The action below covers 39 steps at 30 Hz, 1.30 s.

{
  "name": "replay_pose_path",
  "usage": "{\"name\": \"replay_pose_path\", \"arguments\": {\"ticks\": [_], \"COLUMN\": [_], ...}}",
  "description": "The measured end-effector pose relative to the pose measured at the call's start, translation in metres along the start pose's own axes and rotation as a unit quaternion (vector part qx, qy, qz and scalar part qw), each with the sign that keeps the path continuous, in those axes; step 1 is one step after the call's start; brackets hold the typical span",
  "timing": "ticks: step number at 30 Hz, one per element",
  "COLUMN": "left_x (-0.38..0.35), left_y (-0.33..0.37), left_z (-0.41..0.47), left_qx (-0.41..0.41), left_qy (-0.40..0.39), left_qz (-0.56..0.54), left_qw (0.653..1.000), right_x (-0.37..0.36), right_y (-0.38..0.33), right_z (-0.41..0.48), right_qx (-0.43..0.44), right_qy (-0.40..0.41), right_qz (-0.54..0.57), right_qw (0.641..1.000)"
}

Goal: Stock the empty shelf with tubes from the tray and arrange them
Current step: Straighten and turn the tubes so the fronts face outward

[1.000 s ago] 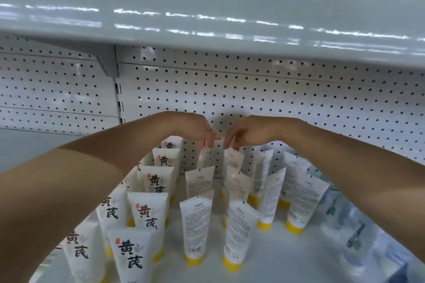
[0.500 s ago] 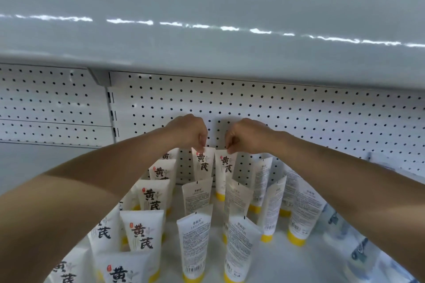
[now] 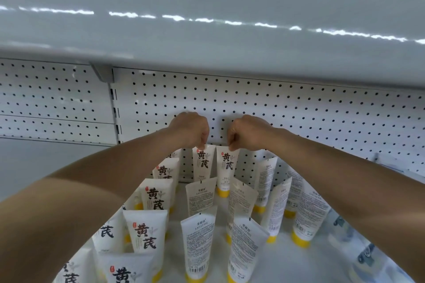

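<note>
Many tubes [image 3: 199, 241] stand on the shelf [image 3: 287, 264]. The left hand [image 3: 190, 130] pinches one far tube [image 3: 202, 163]; the right hand [image 3: 249, 132] pinches the next tube [image 3: 227, 167]. Some face backwards and likely need turning.

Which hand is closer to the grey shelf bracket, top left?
Left. The left hand is below and right of the bracket, pinching the top edge of a back-row tube; the right hand is farther right, pinching the neighbouring tube.

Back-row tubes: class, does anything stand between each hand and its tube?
Nothing visible does. The left hand pinches the top of the left back tube; the right hand pinches the top of the right back tube.
</note>
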<state>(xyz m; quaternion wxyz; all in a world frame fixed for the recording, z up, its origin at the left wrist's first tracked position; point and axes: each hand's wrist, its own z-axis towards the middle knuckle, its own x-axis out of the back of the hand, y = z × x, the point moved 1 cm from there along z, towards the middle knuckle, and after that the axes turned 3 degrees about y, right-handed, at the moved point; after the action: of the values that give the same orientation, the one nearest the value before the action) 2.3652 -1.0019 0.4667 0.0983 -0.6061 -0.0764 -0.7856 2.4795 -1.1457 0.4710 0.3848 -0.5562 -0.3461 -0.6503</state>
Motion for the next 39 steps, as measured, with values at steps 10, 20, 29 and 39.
{"name": "replay_pose_path", "arguments": {"ticks": [10, 20, 29, 39], "left_x": [-0.001, 0.004, 0.054, 0.063], "left_y": [0.000, 0.000, 0.011, 0.032], "left_z": [0.000, -0.004, -0.040, -0.085], "left_qx": [0.016, 0.001, -0.058, -0.090], "left_qy": [-0.004, -0.044, -0.143, -0.288], "left_qz": [0.005, 0.026, -0.117, -0.137], "left_qw": [1.000, 0.999, 0.981, 0.944], "right_x": [0.000, 0.008, 0.062, 0.070], "right_y": [0.000, -0.005, -0.024, -0.046], "right_z": [-0.003, -0.010, -0.052, -0.096], "right_qx": [-0.008, -0.029, 0.032, 0.055], "right_qy": [-0.002, -0.012, -0.098, -0.248], "right_qz": [-0.006, 0.009, 0.137, 0.096], "right_qw": [1.000, 0.999, 0.985, 0.962]}}
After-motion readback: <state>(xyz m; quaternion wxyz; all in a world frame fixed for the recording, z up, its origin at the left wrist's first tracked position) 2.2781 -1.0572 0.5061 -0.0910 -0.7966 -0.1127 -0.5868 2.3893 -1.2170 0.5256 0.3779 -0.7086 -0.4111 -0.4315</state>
